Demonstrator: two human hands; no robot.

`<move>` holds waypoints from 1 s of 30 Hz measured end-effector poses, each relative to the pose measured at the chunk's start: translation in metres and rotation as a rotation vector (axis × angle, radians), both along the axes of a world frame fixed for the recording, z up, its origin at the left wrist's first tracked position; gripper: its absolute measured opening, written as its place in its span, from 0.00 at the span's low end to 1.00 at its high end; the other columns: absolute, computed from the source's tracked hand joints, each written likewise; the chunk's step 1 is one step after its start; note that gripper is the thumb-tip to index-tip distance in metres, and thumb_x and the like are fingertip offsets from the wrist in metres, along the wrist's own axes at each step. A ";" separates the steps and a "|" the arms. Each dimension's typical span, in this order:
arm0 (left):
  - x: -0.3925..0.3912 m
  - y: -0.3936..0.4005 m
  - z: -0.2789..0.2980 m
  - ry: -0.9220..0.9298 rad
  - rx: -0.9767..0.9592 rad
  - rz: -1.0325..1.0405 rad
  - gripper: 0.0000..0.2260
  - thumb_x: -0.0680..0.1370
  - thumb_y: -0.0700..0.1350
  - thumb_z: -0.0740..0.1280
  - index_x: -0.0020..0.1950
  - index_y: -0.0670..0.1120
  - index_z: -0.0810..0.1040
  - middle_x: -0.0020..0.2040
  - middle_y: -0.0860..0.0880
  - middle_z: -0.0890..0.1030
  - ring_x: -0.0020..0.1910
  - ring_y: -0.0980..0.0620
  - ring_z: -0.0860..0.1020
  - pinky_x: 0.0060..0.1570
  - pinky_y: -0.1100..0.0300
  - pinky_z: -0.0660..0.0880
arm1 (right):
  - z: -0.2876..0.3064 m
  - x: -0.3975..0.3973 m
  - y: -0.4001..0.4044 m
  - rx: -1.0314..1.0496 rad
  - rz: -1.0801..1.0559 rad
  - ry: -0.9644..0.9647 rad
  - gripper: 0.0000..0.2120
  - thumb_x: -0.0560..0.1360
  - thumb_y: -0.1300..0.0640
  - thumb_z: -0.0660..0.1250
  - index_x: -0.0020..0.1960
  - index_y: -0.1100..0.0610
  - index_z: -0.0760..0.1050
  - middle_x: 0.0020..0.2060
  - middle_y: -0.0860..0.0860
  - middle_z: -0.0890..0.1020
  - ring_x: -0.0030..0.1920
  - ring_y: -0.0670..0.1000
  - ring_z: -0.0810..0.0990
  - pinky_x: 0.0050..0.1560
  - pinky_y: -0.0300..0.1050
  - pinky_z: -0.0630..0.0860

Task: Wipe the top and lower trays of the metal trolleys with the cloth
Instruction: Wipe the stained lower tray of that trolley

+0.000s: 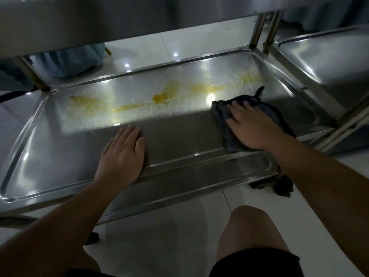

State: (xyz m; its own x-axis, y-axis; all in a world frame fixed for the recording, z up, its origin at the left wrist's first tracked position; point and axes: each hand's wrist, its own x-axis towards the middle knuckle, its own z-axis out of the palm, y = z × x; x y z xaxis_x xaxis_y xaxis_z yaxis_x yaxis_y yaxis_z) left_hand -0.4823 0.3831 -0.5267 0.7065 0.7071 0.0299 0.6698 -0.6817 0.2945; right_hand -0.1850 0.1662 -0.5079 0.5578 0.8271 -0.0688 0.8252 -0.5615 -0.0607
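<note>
The lower tray (50,148) of a metal trolley fills the view, with yellow smears (159,95) across its far half. My right hand (253,126) presses flat on a dark grey cloth (225,114) at the tray's right side, fingers straight. One end of the cloth hangs over the near rim towards the floor. My left hand (121,154) rests flat on the tray near its front rim, holding nothing. The trolley's top tray (99,21) overhangs at the top of the view.
A second trolley's lower tray (323,58) stands close on the right. Metal legs (257,29) rise at the far right corner and another leg (30,74) at the far left. White tiled floor lies around, with my knee (247,228) in front.
</note>
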 end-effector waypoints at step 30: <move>0.001 0.001 -0.005 -0.013 -0.021 -0.012 0.35 0.82 0.65 0.35 0.86 0.54 0.55 0.87 0.55 0.52 0.85 0.55 0.47 0.80 0.55 0.42 | -0.001 -0.078 -0.020 0.332 -0.238 -0.022 0.25 0.85 0.47 0.54 0.70 0.62 0.75 0.65 0.63 0.80 0.66 0.64 0.78 0.66 0.58 0.73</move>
State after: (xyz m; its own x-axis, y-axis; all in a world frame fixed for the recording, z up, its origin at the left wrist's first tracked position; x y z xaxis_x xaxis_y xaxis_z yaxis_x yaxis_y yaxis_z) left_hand -0.4809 0.3846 -0.5322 0.7148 0.6989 0.0241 0.6575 -0.6834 0.3173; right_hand -0.2632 0.1466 -0.5089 0.7347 0.6500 0.1943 0.6777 -0.6899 -0.2544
